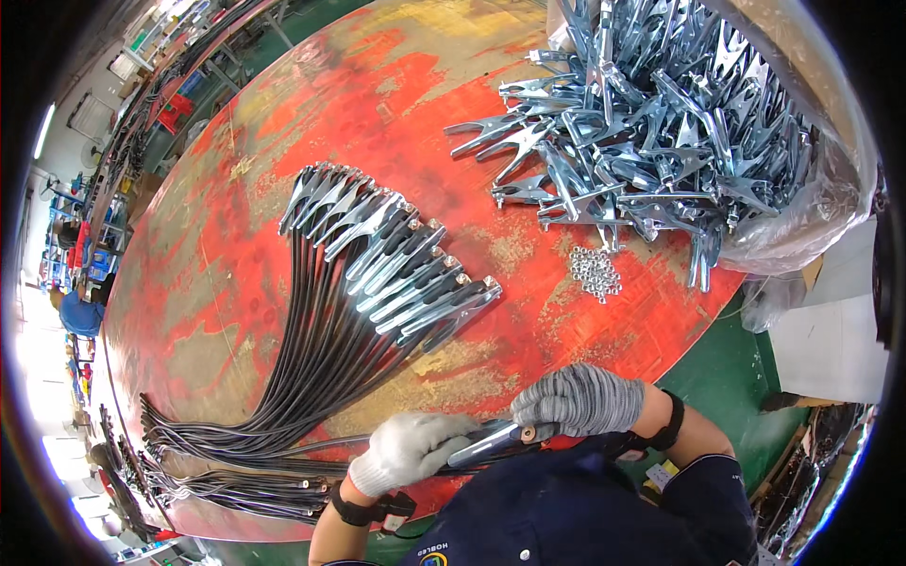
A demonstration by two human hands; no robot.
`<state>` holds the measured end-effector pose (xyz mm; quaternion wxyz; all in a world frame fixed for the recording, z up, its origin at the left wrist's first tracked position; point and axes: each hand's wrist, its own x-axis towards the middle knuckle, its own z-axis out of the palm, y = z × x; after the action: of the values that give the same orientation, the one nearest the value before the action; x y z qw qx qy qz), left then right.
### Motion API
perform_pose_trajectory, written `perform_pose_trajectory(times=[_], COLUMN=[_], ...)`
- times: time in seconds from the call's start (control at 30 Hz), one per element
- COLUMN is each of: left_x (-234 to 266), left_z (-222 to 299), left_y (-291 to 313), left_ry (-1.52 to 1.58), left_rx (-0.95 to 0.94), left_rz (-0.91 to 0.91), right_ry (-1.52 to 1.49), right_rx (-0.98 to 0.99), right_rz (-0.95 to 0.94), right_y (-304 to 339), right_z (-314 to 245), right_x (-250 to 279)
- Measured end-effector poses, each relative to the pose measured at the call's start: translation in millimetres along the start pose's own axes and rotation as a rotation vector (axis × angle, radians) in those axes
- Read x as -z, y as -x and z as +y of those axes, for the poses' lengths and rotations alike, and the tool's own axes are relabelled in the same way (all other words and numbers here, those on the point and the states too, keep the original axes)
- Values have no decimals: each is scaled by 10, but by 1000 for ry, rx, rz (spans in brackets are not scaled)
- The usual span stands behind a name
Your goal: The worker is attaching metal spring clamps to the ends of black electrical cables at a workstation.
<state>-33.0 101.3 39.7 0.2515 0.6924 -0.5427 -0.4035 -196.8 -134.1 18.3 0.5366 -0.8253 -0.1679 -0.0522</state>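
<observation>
At the table's near edge, my left hand (415, 448), in a white knit glove, is closed on the handle end of a silver metal spring clamp (486, 441). My right hand (580, 404), gloved in grey, closes round its other end, beside a small copper-coloured round part (528, 434). The fingers hide much of the clamp, so whether a cable is joined to it cannot be made out. Beyond my hands lies a fanned row of similar clamps (377, 250) fixed to black cables (302, 358). More black cables (245, 489) with copper-coloured ends lie left of my left hand.
A big heap of loose clamps (651, 132) spills from a plastic-lined container (802, 222) at the far right. A small pile of metal nuts (595, 274) sits nearer on the worn red table (396, 104). A white box (826, 349) stands beyond the right edge.
</observation>
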Motion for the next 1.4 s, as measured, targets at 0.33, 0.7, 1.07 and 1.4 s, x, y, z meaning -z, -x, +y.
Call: perform_pose_trajectory(times=[0.33,0.7,1.07,1.4], left_x=[-25,-41,-43,-92], left_z=[95,106,103,20], left_y=[14,64,48,78], left_ry=[-70,93,64,-26], left_rx=[-43,145,54,81], left_rz=[132,210,153,150], right_ry=[-486,-709,-1035,-855], right_rx=[-415,-567,-459,-597], right_rz=[-159,90,315,257], right_y=[-108,151,99,34], right_z=[153,185,51,-15], right_x=[-230,-258,-211,-179])
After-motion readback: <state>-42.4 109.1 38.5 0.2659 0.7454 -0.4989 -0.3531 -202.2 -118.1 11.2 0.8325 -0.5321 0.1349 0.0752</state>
